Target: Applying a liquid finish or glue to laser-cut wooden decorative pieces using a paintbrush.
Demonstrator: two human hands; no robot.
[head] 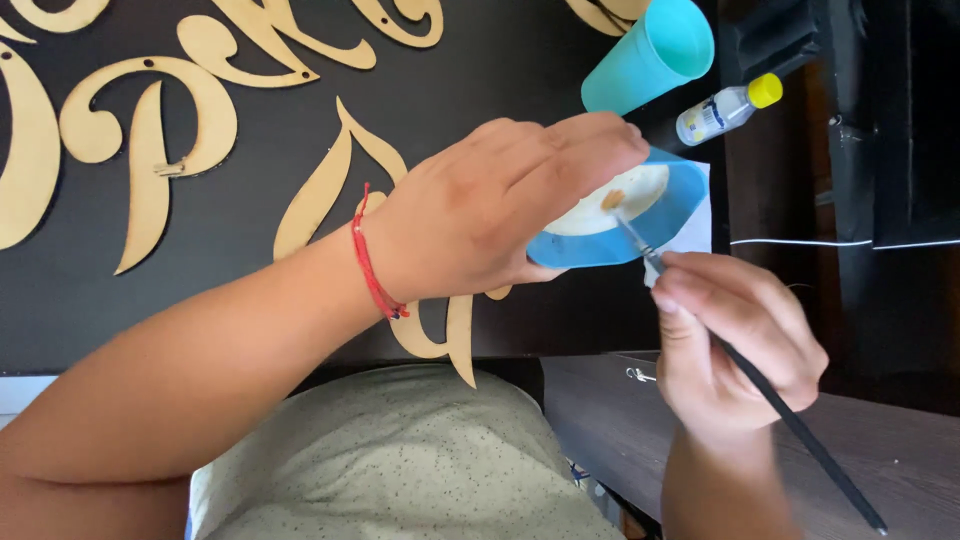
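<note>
Your left hand (490, 210) grips the blue dish (655, 225) from above; right hand (735, 335) pinches the paintbrush (790, 415), tip in its pale paint, handle slanting near-right.

Small clear plastic bottle (727, 109) with yellow cap lies on its side at upper right, on dark table (520, 60), just beside turquoise cup (648, 55); white label with dark print wraps its middle.
</note>
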